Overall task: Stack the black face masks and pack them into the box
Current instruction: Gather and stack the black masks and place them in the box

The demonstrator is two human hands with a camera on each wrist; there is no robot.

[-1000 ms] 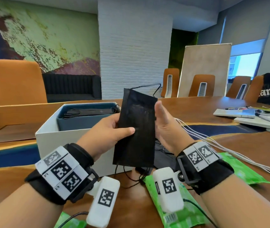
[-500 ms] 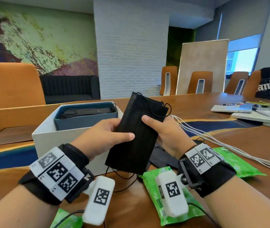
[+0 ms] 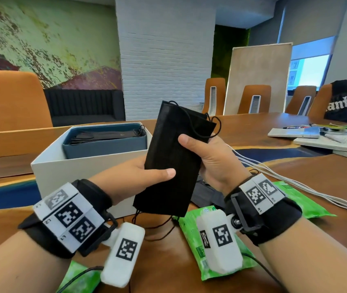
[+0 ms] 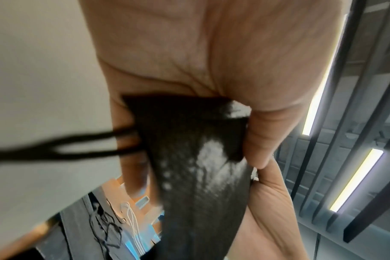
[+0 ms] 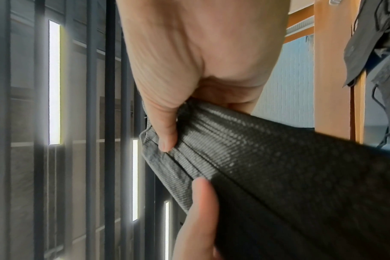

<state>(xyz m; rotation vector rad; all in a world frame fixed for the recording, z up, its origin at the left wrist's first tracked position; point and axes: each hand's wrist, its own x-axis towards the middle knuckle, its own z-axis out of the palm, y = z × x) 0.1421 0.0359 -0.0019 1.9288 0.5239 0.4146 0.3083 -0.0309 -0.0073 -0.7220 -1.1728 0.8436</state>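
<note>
In front of the white box [image 3: 79, 166], above the worktop [image 3: 168, 261], you hold the stack of black masks [image 3: 168, 166] with both hands. A second ago it stood upright, the right hand [image 3: 212, 163] flat against its edge — now it leans toward the box and that hand's fingers and thumb are curled around it, ear loops folded over the top. The left hand [image 3: 130, 178] pinches the lower part. The stack looks squared and ready for packing — more masks [image 3: 105, 135] lie in the box already.

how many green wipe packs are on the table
3 in view: one under the right wrist, one right of the right forearm, one at the bottom edge by the left forearm. The arms may hide more.
</note>
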